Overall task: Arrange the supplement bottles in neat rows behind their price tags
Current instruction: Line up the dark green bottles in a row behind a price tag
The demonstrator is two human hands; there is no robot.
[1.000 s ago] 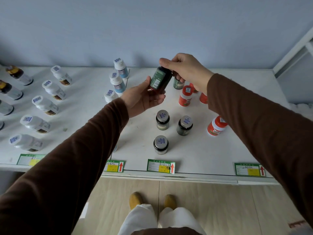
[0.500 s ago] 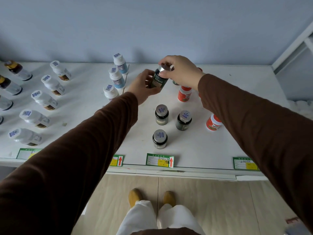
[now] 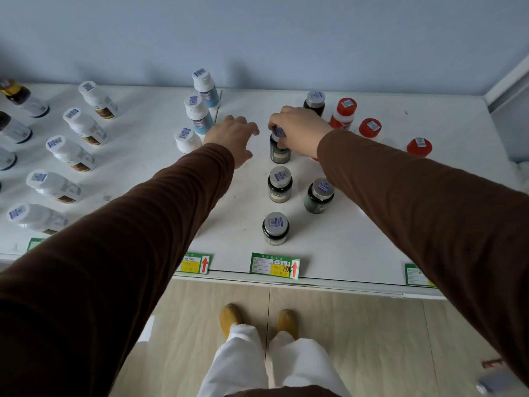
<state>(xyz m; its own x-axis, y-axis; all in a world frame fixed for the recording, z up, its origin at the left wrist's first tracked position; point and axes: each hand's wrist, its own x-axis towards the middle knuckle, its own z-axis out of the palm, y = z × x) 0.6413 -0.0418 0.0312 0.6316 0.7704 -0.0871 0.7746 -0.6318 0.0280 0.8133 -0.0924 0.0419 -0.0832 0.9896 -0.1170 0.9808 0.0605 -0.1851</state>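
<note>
Now the right hand [image 3: 300, 133] grips the dark bottle [image 3: 279, 149] by its cap, standing on the shelf [image 3: 357, 239]; the left hand [image 3: 233, 138], relaxed, has let go.

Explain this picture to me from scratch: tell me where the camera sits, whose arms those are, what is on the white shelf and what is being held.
There is no machine here. A person wears a camera on the head, so the single view looks forward and down along both brown sleeves to the shoes on the floor.

The white shelf carries supplement bottles. In the middle, three dark bottles stand in a line running back from the middle price tag. The right hand grips the cap of the rearmost dark bottle, which stands on the shelf. One stray dark bottle stands to the right of that line, and another stands further back.

The left hand is open above the shelf and holds nothing. Red-capped bottles stand to the right, blue-labelled bottles just beyond the left hand, and white bottles in a row far left.
</note>
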